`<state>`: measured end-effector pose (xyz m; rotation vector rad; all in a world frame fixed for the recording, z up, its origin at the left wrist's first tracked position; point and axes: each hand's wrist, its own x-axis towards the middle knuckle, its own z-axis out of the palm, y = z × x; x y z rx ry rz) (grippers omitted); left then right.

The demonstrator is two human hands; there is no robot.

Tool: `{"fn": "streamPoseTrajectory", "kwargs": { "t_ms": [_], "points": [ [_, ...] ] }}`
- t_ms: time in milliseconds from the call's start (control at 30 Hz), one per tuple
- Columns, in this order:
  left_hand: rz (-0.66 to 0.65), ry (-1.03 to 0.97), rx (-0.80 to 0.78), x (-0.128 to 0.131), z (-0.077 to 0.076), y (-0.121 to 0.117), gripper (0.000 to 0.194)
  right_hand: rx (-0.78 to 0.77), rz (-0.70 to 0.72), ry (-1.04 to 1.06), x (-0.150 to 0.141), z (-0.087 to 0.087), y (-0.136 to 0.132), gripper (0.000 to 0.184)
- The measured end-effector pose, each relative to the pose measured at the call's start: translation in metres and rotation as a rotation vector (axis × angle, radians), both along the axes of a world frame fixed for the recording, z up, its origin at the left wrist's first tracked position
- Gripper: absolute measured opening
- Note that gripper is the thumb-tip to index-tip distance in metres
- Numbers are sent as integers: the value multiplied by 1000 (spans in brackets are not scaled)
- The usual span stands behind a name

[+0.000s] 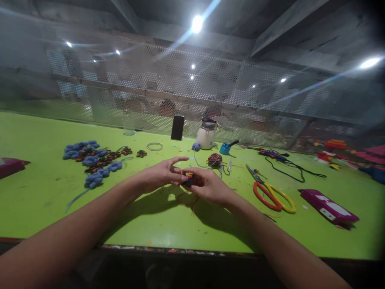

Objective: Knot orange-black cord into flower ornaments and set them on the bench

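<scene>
Between the fingertips of my left hand (159,174) and my right hand (212,186) is a small multicoloured crocheted piece (188,177), dark with orange, yellow and blue. Both hands are closed on it just above the green table, and the fingers cover much of it. My left index finger stretches out past the piece. Thin loose yarn ends (193,205) hang below the hands. Behind my right hand lies a ball of dark and orange multicoloured yarn (215,159). To the left is a pile of blue crocheted flowers (94,178) mixed with dark-orange flowers (104,162).
Scissors (267,192) with red and yellow handles lie at right, beside a magenta box (329,206). Farther back are a white jug (205,135), a phone (177,127), a blue pot-like object (225,148), a ring (154,146) and a corded tool (272,155). A perforated metal screen (144,88) stands behind.
</scene>
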<state>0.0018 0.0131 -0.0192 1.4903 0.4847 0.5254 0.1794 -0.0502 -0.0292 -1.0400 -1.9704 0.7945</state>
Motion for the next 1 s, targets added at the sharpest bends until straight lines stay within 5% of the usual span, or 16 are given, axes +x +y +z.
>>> {"fn": "streamPoseTrajectory", "kwargs": {
  "t_ms": [267,567,667,833,1000],
  "points": [
    [5,21,90,0,-2,3,41,-10,-226,-2,-2,-3,2,11],
    [-49,-1,-35,3,-5,1,11,-194,-148,38,0,7,-3,11],
    [-86,-20,-118,5,-3,-5,14,-109,-152,-32,0,6,-3,12],
    [-68,24,-46,7,-1,-11,22,210,-187,-226,0,4,-2,16],
    [-79,-27,-122,5,0,-10,8,194,-187,-255,4,6,-1,14]
  ]
}}
